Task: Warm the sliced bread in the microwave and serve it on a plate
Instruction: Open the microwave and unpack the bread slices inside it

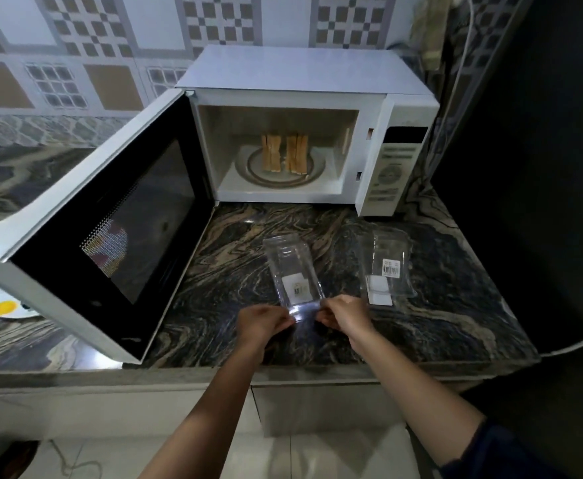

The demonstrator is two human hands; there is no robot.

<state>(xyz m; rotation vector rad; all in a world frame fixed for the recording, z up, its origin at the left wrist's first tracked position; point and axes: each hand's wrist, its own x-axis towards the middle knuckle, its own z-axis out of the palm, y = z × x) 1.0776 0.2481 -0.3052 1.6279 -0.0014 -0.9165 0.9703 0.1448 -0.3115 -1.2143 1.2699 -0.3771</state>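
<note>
My left hand (266,323) and right hand (343,314) pinch the near end of a clear plastic container (292,274), fingers closed narrow on its rim; it looks empty and lies on the marbled counter (456,316). Just to its right lies a second clear container (385,267), labelled, also empty. Beyond, the microwave (304,133) stands with its door (110,229) swung wide, the sliced bread (285,153) upright on the turntable. A colourful plate (0,302) peeks out under the door.
</note>
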